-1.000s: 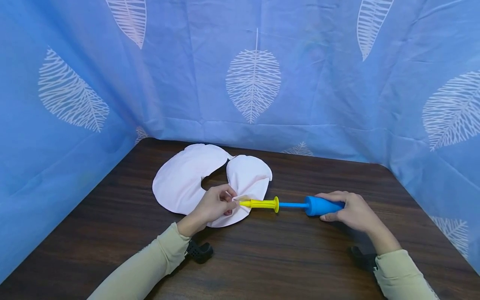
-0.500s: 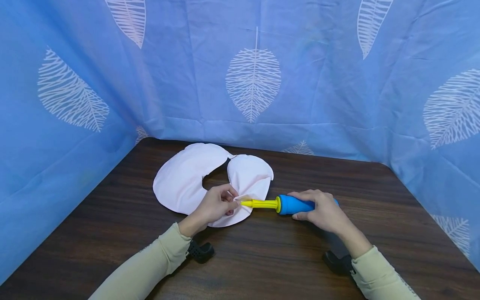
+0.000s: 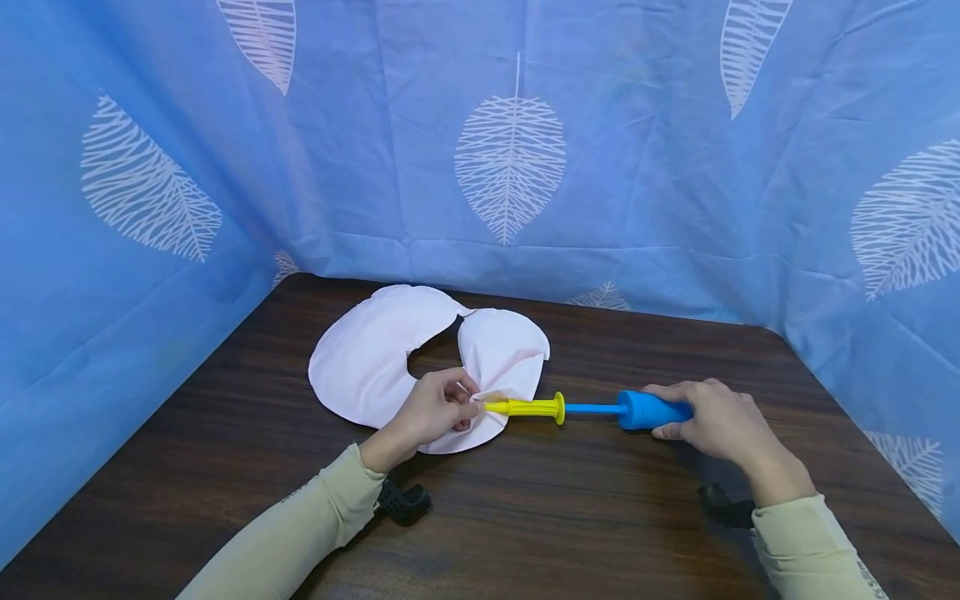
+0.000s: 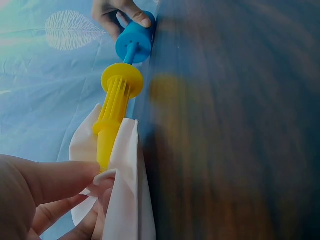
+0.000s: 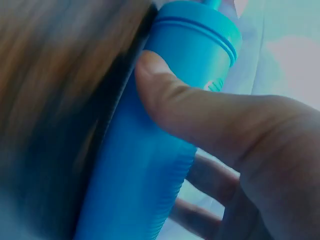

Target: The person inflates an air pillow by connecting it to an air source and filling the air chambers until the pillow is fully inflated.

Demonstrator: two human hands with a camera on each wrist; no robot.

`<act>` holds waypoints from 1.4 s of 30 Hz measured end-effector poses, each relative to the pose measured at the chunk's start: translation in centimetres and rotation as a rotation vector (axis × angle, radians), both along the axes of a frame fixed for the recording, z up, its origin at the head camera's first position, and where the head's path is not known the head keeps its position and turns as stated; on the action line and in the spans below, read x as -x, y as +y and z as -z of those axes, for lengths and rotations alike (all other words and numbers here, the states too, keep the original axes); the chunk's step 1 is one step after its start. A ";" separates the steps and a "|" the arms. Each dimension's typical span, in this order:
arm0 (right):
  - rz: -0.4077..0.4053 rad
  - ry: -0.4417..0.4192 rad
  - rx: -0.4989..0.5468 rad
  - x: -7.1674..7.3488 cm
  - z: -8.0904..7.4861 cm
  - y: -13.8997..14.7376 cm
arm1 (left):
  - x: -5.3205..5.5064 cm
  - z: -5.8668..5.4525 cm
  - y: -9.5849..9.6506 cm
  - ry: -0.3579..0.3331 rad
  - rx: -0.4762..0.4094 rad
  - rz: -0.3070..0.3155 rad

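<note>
A pale pink inflatable neck pillow (image 3: 360,358), U-shaped and fairly flat, lies on the dark wooden table. My left hand (image 3: 427,412) pinches its near right part, where the yellow nozzle (image 4: 105,145) of a hand pump meets the fabric. The nozzle's tip is hidden at my thumb and the folds. To the right, my right hand (image 3: 720,421) grips the blue barrel (image 3: 637,411) of that pump, thumb on one side and fingers round the other. A length of blue rod (image 3: 592,409) shows between the barrel and the yellow flange (image 3: 559,408).
The brown wood-grain table (image 3: 585,517) has its far edge against a blue curtain (image 3: 637,183) printed with white leaves. Curtain also hangs along both sides. Black wrist straps (image 3: 405,504) sit at both cuffs.
My right hand slid the blue barrel left against the yellow flange, then drew it back right, baring the rod again. The left hand and pillow stay nearly in place.
</note>
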State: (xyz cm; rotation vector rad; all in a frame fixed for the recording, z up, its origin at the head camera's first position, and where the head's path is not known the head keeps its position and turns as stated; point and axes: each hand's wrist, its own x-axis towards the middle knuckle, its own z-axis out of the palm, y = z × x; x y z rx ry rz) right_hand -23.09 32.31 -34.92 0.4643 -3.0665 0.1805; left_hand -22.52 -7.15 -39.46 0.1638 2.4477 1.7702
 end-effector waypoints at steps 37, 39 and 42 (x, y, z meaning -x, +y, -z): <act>-0.072 0.128 0.004 -0.7 1.2 -6.2 | 0.0 0.0 0.0 0.020 0.015 0.019; -0.058 0.119 0.007 -0.5 1.2 -5.1 | 0.0 0.0 -0.1 0.016 0.016 0.016; -0.031 0.090 0.029 0.1 1.1 -3.1 | 0.0 0.0 -0.1 0.015 0.018 0.017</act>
